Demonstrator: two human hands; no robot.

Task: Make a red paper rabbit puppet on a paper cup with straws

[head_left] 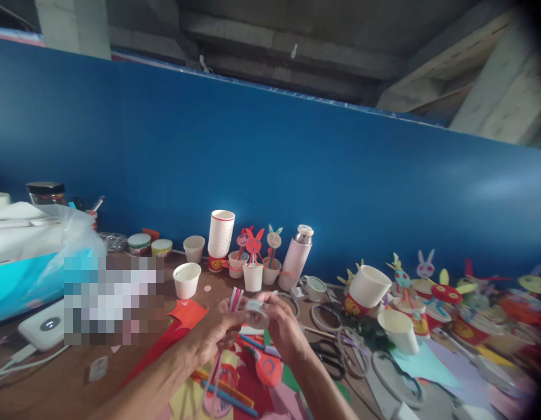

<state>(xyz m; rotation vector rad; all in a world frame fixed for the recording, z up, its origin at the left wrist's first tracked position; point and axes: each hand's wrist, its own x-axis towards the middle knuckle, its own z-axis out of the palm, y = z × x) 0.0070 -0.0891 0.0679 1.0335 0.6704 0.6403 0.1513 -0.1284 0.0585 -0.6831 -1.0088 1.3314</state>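
Observation:
My left hand (pixel 220 326) is closed around pink-and-white striped strips (pixel 236 298) that stick up above its fingers. I cannot tell whether they are straws or folded paper. My right hand (pixel 283 319) grips a roll of clear tape (pixel 257 315), and the left fingertips touch its near side. Below the hands lie coloured paper scraps, orange and blue markers (pixel 229 396) and a red-orange paper cutout (pixel 269 368). Just beyond them stands a white paper cup (pixel 253 276) with a red paper rabbit (pixel 254 244) on top.
A stack of paper cups (pixel 221 233) and a pale thermos (pixel 298 256) stand by the blue wall (pixel 270 157). Black scissors (pixel 329 357) lie right of my hands, near several cup rabbits. At left are a white device (pixel 43 326) with a cable and a plastic bag (pixel 84 233).

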